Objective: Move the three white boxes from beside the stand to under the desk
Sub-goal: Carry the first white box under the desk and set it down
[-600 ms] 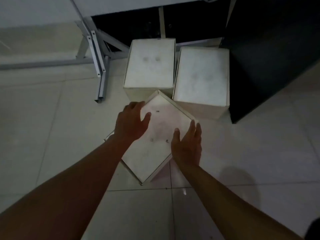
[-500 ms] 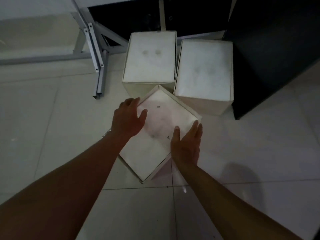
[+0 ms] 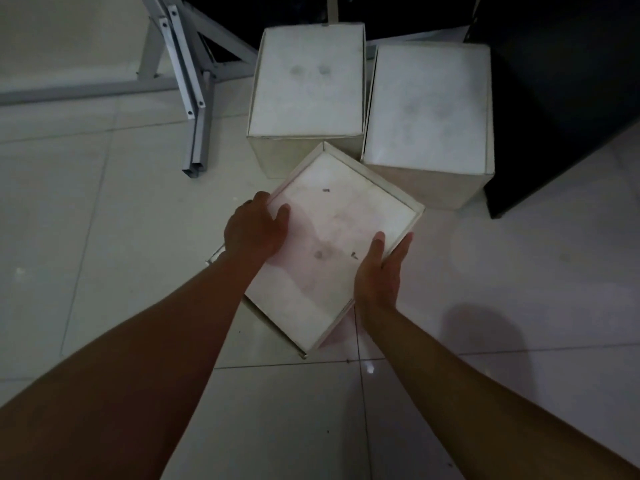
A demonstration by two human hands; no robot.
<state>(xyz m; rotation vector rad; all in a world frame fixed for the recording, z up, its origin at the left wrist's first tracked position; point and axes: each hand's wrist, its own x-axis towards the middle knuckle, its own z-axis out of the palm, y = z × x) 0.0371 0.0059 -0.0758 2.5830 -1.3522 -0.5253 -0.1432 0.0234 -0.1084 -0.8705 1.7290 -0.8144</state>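
Observation:
Three white boxes are in the head view. Two stand side by side on the tiled floor, the left box and the right box. In front of them a third white box sits turned like a diamond, its far corner against the gap between the other two. My left hand grips its left edge, fingers over the side and thumb on top. My right hand presses its right edge, palm against the side. Whether this box rests on the floor or is lifted cannot be told.
A grey metal stand leg slants across the floor left of the boxes. A dark cabinet stands right of them. Black shadowed space lies behind the boxes. Pale floor tiles spread around.
The view has shifted so the two rear boxes sit higher in the frame. My hands slid slightly along the third box's sides. The box keeps its diamond turn.

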